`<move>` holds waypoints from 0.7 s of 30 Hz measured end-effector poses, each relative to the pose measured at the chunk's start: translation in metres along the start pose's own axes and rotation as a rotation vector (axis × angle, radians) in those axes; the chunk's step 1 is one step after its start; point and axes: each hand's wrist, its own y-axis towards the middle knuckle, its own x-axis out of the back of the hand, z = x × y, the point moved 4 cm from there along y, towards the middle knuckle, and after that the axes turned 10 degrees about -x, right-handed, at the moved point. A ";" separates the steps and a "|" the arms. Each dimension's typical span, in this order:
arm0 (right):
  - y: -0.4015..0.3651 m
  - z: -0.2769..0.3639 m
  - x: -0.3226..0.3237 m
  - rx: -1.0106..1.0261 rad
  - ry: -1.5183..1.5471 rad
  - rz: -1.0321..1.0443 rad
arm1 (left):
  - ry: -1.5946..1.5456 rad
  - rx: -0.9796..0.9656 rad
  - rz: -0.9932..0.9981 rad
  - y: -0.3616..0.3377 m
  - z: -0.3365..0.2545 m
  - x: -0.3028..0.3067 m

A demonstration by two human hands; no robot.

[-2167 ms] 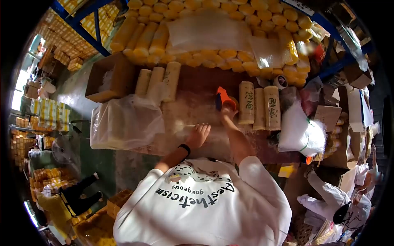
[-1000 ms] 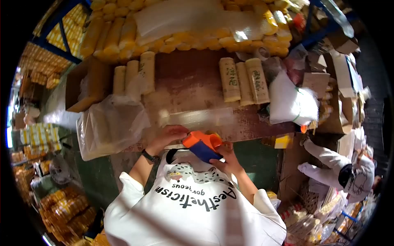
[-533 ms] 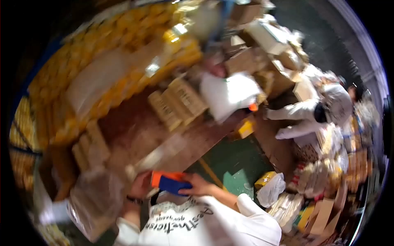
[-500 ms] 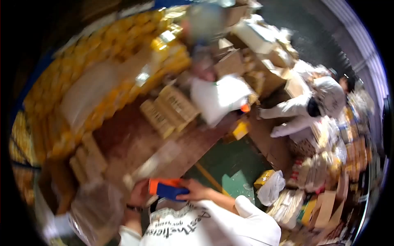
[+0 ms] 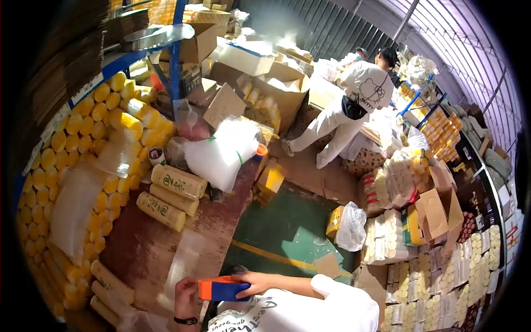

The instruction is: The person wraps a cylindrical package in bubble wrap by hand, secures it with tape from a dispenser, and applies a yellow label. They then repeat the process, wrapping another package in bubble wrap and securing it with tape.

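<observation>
In front of my chest is an orange-and-blue block-shaped object (image 5: 221, 290), its exact kind unclear. My right hand (image 5: 259, 283) grips its blue end, thumb and fingers wrapped around it. At the orange end, my left hand (image 5: 186, 294) has its fingers curled close together against the edge; a dark band circles that wrist. Below the object shows my white printed shirt (image 5: 298, 312). Nearest on the reddish-brown table (image 5: 130, 252) lies a strip of clear plastic film (image 5: 183, 260). Beyond it rest several pale yellow cylindrical packs (image 5: 160, 211) with dark lettering.
Yellow-and-white rolls (image 5: 72, 124) are stacked at left. A full white plastic bag (image 5: 221, 155) sits on the table's far part. Another person (image 5: 354, 99) stands beyond, facing away. Right, on the green floor (image 5: 271, 227), are a yellow box (image 5: 334, 221), wrapped bundles (image 5: 387, 235) and cartons (image 5: 431, 213).
The view has swung, bringing the back wall and racks into sight. Both hands stay on the orange-and-blue object, which sits lower in view. The other person now appears more upright.
</observation>
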 end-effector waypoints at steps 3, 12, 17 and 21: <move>0.003 -0.015 0.010 0.171 0.027 -0.008 | -0.025 -0.035 -0.010 -0.016 -0.046 -0.055; -0.001 -0.017 0.098 0.316 -0.068 -0.021 | 0.207 -0.344 -0.434 -0.010 0.014 -0.077; -0.008 -0.037 0.121 0.276 0.021 0.139 | 0.047 -0.401 -0.703 -0.019 0.036 -0.125; 0.005 -0.045 0.118 0.282 -0.109 0.248 | 0.200 -0.454 -0.764 -0.028 0.078 -0.100</move>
